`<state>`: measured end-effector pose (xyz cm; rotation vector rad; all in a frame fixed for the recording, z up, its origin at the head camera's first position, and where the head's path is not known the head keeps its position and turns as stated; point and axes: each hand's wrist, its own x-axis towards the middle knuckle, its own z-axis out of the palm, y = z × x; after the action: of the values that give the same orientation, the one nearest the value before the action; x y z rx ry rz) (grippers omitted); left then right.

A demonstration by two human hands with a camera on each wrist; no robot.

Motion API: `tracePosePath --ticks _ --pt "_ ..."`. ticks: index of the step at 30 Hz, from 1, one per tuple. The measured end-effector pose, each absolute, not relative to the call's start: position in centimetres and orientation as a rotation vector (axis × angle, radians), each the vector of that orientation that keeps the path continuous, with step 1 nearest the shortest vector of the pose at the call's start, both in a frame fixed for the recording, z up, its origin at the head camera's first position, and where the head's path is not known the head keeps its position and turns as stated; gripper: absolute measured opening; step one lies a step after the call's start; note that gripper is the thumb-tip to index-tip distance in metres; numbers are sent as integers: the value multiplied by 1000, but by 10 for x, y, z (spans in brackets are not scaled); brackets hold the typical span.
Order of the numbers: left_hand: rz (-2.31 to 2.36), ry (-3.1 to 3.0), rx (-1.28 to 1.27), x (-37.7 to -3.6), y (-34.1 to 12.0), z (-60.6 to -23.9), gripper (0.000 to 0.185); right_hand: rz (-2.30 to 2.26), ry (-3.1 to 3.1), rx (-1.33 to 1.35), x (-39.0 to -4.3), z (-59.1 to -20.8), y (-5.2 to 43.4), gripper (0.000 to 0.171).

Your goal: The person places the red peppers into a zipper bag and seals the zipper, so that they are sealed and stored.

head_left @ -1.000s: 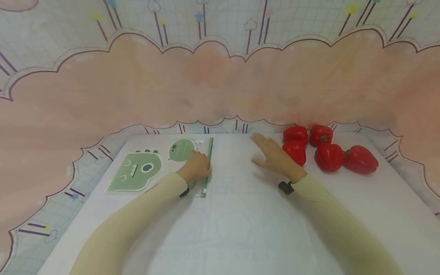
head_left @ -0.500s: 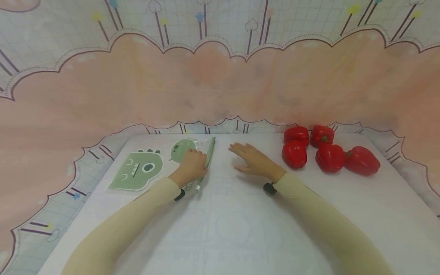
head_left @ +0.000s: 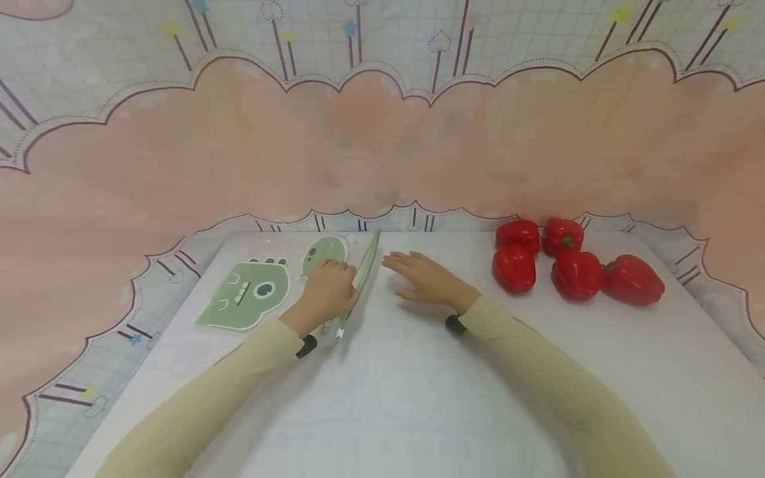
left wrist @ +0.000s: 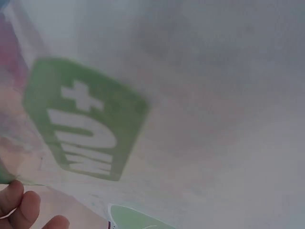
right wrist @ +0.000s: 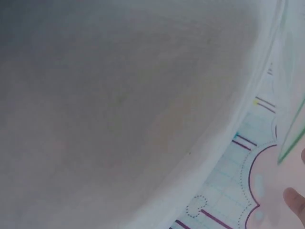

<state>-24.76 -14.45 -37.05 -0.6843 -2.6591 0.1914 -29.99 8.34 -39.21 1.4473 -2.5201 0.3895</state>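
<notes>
A clear zip bag with a green dinosaur print [head_left: 245,299] lies on the left of the white table. My left hand [head_left: 325,292] grips it near its green zip edge [head_left: 370,255], which is raised, with the two sides of the mouth parted a little. In the left wrist view, curled fingertips [left wrist: 28,207] are at the film, below a blurred green printed label [left wrist: 95,119]. Just right of the zip edge, my right hand [head_left: 427,282] hovers with fingers straight and holds nothing. A white slider [head_left: 339,333] is at the zip's near end.
Several red bell peppers [head_left: 576,275] lie grouped at the back right of the white table [head_left: 406,398]. A patterned peach and pale blue cloth [head_left: 382,146] rises behind the table and runs along its sides.
My right hand has moved left from beside the peppers to near the bag's zip edge. My left hand has shifted slightly left and lifted that edge, which now stands up and gapes.
</notes>
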Motion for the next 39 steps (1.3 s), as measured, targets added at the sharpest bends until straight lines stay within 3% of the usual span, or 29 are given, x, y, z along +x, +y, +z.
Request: tracePosePath --ticks 11,24,35,39 --pt "92 -2554 -714 -235 -148 -367 9 297 -2470 1494 -301 -390 71 52" --pt "-26 -2342 -585 -221 -145 -354 12 249 -2274 1518 -303 -386 61 21" --pt "77 -2513 -495 -211 -142 -341 22 273 -2200 1521 -298 -378 59 14" --pt "59 -2519 -468 -211 -145 -340 12 282 -2180 1535 -297 -376 58 13"
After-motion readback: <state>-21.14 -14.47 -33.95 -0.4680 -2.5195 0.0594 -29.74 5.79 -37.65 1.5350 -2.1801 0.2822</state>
